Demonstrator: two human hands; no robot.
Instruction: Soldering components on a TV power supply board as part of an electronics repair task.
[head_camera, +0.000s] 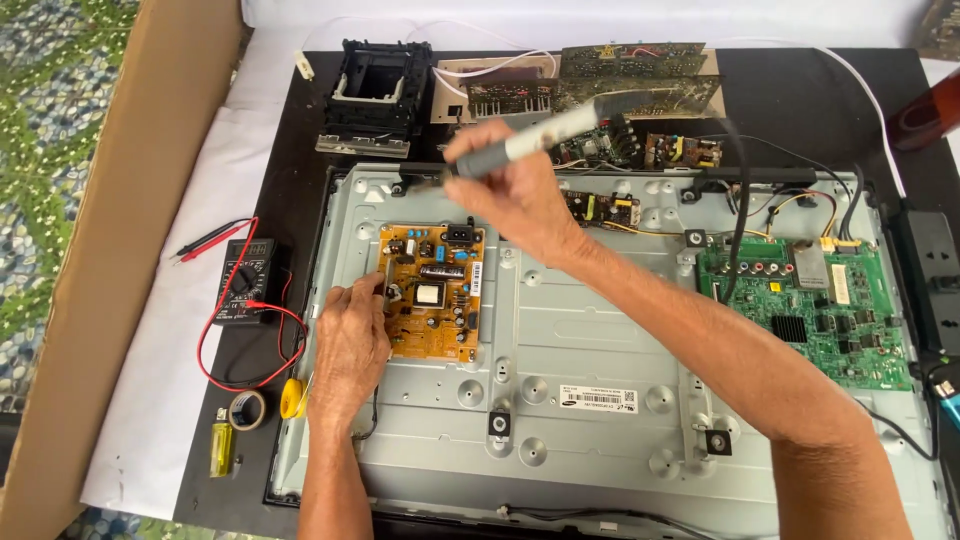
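The fingers of the right hand were closed around a grey soldering iron, held tilted above the top edge of the metal back panel. The fingers of the left hand were curled, their tips touching the left edge of the orange power board mounted near the panel's upper left corner. A green main board sat toward its right edge. A multimeter lay on the black worktop by the left edge, cardboard beyond it.
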